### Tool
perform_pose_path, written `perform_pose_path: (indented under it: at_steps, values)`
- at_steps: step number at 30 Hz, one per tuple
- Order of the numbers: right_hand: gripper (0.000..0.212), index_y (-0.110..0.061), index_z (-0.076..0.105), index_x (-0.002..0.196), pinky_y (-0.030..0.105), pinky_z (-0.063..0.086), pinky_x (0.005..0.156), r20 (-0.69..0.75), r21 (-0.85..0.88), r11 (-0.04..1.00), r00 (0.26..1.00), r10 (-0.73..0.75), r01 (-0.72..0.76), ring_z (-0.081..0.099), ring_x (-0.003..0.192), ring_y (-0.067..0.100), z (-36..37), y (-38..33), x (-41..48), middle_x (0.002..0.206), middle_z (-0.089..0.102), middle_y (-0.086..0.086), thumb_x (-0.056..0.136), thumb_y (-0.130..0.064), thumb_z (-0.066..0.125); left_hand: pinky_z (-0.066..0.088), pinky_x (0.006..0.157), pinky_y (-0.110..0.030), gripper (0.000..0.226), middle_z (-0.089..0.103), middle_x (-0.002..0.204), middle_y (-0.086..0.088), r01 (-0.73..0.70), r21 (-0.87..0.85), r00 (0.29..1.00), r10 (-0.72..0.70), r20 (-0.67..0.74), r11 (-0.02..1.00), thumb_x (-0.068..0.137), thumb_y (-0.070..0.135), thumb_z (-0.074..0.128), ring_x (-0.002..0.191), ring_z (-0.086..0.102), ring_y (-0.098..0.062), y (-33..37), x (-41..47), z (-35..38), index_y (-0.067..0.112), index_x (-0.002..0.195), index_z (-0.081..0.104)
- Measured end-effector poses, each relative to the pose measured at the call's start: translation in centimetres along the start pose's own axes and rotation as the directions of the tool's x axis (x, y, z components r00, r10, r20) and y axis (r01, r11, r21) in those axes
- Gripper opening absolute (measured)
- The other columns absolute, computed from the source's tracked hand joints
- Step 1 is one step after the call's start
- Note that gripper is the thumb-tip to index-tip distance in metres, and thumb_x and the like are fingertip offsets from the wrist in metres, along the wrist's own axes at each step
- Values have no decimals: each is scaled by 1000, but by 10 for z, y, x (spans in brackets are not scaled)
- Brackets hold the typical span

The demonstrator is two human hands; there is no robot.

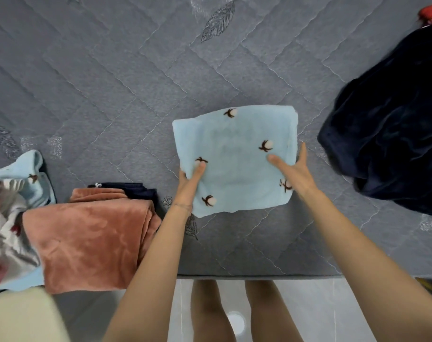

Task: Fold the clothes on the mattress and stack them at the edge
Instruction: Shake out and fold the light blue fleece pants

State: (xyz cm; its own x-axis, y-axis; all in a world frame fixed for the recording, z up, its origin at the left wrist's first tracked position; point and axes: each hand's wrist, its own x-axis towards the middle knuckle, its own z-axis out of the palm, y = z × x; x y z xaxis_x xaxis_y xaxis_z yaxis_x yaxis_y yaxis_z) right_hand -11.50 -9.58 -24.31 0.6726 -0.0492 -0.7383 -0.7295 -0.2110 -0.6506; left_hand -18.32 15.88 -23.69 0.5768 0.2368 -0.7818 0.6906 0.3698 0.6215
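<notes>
A folded light-blue garment point(234, 154) with small brown-and-white flower marks lies near the front edge of the grey quilted mattress point(111, 82). My left hand point(190, 183) grips its left edge, thumb on top and fingers underneath. My right hand point(293, 169) grips its right edge the same way. To the left, a folded rust-pink garment point(91, 240) lies at the mattress edge on top of a folded dark navy piece point(133, 190).
A crumpled dark navy garment point(392, 134) lies at the right, with a bit of red fabric point(431, 12) behind it. A loose heap of pale blue, grey and white clothes point(12, 193) sits at the far left. My legs and a tiled floor point(321, 312) show below the mattress edge.
</notes>
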Motion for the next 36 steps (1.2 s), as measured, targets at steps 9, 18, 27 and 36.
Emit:
perform_pose_path:
  at_steps: [9, 18, 27, 36]
  values:
    - [63, -30, 56, 124, 26, 58, 75, 247, 87, 996, 969, 6, -29, 70, 98, 13, -2, -9, 25, 113, 71, -6, 68, -44, 81, 40, 107, -41, 99, 46, 134, -6, 147, 147, 938, -91, -334, 978, 57, 64, 78, 123, 48, -23, 1, 32, 21, 13, 133, 42]
    - [55, -19, 60, 124, 29, 58, 72, 375, 142, 979, 923, 84, -147, 69, 102, 21, -13, -23, 11, 113, 71, 3, 76, -39, 75, 44, 104, -43, 75, 70, 116, 1, 141, -11, 981, -138, 134, 990, 60, 66, 76, 109, 65, -18, 14, 8, 8, 28, 123, 62]
    - [51, -22, 68, 111, 26, 58, 72, 233, 183, 983, 971, -46, 2, 71, 97, 20, 9, -59, -80, 109, 73, 4, 68, -48, 76, 48, 99, -47, 76, 67, 121, -5, 81, -118, 972, -52, 228, 990, 65, 60, 76, 111, 64, -26, 43, -67, -28, 23, 128, 59]
    - [46, -26, 67, 119, 36, 51, 91, 117, 179, 965, 969, -216, 193, 69, 101, 14, 140, -72, -207, 110, 72, -5, 84, -55, 63, 57, 69, -23, 43, 74, 102, 6, -133, -91, 981, 144, 133, 987, 77, 50, 71, 93, 71, -12, 90, -147, -174, 26, 112, 64]
